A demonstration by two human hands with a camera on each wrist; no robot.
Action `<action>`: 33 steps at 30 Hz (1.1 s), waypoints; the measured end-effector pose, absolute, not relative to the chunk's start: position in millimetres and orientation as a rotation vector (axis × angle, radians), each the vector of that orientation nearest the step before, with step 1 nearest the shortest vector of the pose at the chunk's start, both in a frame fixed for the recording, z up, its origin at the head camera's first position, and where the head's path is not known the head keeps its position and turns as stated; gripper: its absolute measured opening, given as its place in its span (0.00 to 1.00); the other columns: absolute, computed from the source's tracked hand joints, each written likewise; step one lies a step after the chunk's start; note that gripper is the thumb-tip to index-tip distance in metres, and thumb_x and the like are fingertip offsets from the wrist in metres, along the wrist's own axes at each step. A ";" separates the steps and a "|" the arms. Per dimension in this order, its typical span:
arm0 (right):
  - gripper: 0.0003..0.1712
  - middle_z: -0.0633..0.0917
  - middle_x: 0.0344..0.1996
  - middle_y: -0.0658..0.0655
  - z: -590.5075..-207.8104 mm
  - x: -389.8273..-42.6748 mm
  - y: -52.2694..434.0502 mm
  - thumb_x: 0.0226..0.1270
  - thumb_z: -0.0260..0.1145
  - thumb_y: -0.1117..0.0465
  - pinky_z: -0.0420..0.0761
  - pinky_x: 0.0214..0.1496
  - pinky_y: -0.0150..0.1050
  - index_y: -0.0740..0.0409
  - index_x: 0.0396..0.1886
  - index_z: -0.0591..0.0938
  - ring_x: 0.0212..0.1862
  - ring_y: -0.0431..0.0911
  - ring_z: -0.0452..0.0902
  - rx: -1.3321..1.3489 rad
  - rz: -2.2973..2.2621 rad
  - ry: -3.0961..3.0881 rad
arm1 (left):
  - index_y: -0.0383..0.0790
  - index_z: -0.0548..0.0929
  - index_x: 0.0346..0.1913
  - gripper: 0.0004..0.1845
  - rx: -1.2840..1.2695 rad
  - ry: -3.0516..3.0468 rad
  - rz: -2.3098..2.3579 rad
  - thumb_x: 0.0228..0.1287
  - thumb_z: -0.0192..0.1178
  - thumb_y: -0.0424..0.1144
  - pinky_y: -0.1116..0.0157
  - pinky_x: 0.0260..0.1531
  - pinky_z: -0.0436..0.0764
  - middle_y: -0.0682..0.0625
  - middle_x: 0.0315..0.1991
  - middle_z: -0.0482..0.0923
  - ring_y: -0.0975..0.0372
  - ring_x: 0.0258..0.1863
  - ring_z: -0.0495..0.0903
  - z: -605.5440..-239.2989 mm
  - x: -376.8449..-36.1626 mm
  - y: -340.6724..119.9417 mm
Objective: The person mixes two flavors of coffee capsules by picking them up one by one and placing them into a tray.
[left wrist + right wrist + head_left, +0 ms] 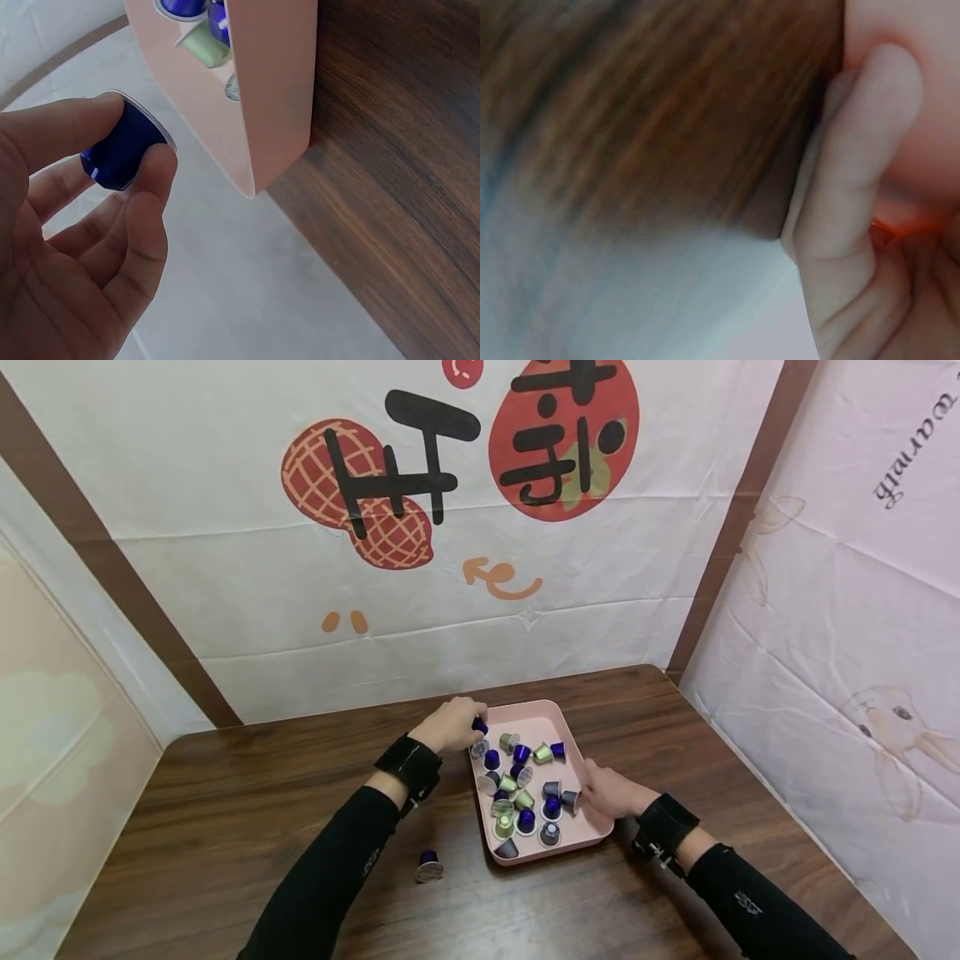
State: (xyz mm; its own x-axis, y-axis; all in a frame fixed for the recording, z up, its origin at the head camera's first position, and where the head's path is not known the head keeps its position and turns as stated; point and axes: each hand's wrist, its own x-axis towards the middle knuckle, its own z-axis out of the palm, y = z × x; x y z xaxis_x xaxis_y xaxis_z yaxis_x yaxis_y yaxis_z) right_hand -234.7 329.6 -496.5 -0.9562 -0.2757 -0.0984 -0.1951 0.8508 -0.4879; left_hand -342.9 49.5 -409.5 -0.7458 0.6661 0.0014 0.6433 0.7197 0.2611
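In the head view a pink tray (536, 853) holds several coffee capsules in dark blue, light green and grey. My left hand (450, 724) is over the tray's far left corner. It pinches a dark blue capsule (124, 142) between thumb and fingers, which the left wrist view shows close up, beside the tray wall (277, 82). On the tray's right side, my right hand (613, 791) grips the edge. The thumb (885, 105) lies along the pink wall in the right wrist view; the other fingers are mostly hidden.
A lone dark blue capsule (429, 867) with a silvery rim is on the wooden table (225, 827), left of the tray's near end. Printed cloth (450, 643) hangs behind the table and along its sides.
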 end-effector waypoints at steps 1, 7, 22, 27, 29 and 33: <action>0.09 0.70 0.20 0.53 -496.9 -235.1 330.3 0.67 0.55 0.70 0.72 0.30 0.40 0.67 0.42 0.64 0.26 0.45 0.71 -0.361 -0.726 2.860 | 0.38 0.80 0.46 0.10 1.077 2.819 0.383 0.62 0.60 0.35 0.64 0.32 0.73 0.48 0.38 0.76 0.60 0.32 0.73 -409.8 -345.3 51.5; 0.10 0.71 0.21 0.55 -496.6 -237.2 332.0 0.69 0.54 0.69 0.73 0.31 0.41 0.67 0.44 0.64 0.28 0.45 0.72 -0.335 -0.728 2.855 | 0.40 0.79 0.44 0.07 1.053 2.777 0.402 0.64 0.60 0.35 0.67 0.27 0.68 0.50 0.34 0.74 0.60 0.27 0.72 -408.2 -350.6 69.2; 0.11 0.74 0.25 0.57 -497.4 -236.0 332.1 0.68 0.53 0.69 0.74 0.35 0.42 0.68 0.46 0.64 0.30 0.46 0.74 -0.313 -0.734 2.836 | 0.42 0.78 0.43 0.06 1.021 2.710 0.423 0.64 0.59 0.36 0.67 0.24 0.65 0.50 0.31 0.72 0.62 0.23 0.68 -415.1 -353.0 110.3; 0.12 0.75 0.25 0.58 -499.3 -238.2 330.5 0.68 0.53 0.69 0.74 0.35 0.42 0.68 0.47 0.64 0.31 0.46 0.74 -0.319 -0.706 2.850 | 0.44 0.78 0.43 0.06 0.969 2.711 0.418 0.64 0.58 0.37 0.67 0.22 0.63 0.51 0.31 0.71 0.63 0.22 0.67 -419.9 -354.4 112.5; 0.11 0.75 0.25 0.58 -499.5 -238.9 330.9 0.68 0.54 0.69 0.74 0.36 0.43 0.68 0.46 0.64 0.31 0.46 0.74 -0.314 -0.697 2.862 | 0.45 0.78 0.43 0.06 0.961 2.713 0.417 0.64 0.58 0.37 0.67 0.22 0.63 0.51 0.32 0.72 0.62 0.22 0.68 -421.4 -355.2 113.8; 0.12 0.75 0.25 0.57 -500.2 -238.9 332.7 0.68 0.54 0.69 0.74 0.35 0.42 0.68 0.46 0.65 0.31 0.45 0.74 -0.324 -0.680 2.878 | 0.46 0.79 0.44 0.07 0.956 2.714 0.424 0.64 0.58 0.38 0.65 0.25 0.66 0.51 0.36 0.75 0.62 0.26 0.71 -424.4 -357.1 115.0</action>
